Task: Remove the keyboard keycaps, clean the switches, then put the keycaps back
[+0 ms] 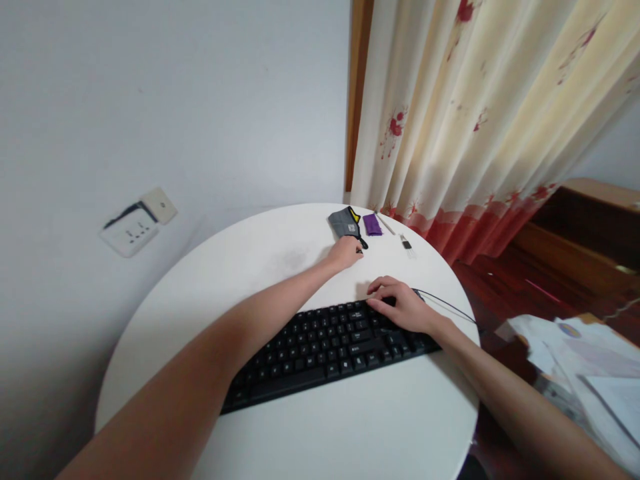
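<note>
A black keyboard (320,347) lies slanted across the white round table (350,427). My right hand (403,305) rests over its far right part, with bent fingers apart and their tips past the far edge. Farther back, my left hand (345,253) is closed beside a grey pouch (343,221) with yellow inside and a black strap (363,244). Something small and dark shows at its fingertips, too small to name. My left forearm covers the keyboard's left part.
Near the table's back right edge lie a purple cloth piece (372,225), a thin stick-like item (385,224) and a small clear-and-black item (407,245). A black cable (447,304) runs off the right edge. Papers (575,360) are stacked at right. Wall and curtain (425,133) stand behind.
</note>
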Motion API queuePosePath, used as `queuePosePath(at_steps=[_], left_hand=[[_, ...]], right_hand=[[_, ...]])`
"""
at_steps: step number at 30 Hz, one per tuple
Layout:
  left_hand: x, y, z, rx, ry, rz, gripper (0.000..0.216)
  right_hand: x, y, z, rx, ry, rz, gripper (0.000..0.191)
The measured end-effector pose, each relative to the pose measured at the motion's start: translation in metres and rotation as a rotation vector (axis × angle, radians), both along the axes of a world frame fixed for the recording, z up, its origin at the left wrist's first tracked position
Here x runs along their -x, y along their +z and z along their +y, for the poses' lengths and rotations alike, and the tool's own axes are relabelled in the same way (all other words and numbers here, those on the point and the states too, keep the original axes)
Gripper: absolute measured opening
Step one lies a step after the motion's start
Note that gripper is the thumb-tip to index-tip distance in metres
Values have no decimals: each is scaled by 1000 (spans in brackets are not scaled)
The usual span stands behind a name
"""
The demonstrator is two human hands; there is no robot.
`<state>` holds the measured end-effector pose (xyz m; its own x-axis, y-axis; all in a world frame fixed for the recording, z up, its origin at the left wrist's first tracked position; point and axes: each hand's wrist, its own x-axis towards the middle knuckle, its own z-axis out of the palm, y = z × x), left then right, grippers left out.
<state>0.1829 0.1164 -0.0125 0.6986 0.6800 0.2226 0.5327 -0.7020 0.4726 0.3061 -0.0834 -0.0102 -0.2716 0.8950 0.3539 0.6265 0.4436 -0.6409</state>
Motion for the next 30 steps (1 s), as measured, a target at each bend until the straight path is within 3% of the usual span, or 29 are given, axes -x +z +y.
queuePosePath(at_steps=[4,8,13,17,23,30], left_hand=[[2,10,-14,19,-66,-4,14],[6,27,-47,60,-205,-6,12],[17,40,-85,111,-298,-74,16],[23,35,-94,214,-206,-140,20],[28,21,-97,340,-146,-108,17],[39,18,-101,391,-125,-60,15]], right_hand=[[-12,-3,9,-73,-222,155,17],[-25,-1,20,-114,-398,230,26],[-22,5,19,-7,-310,313,18],[-15,1,11,41,-281,334,15],[-13,-7,-1,-10,-270,94,11],[-16,-4,-1,-74,-225,-220,14]])
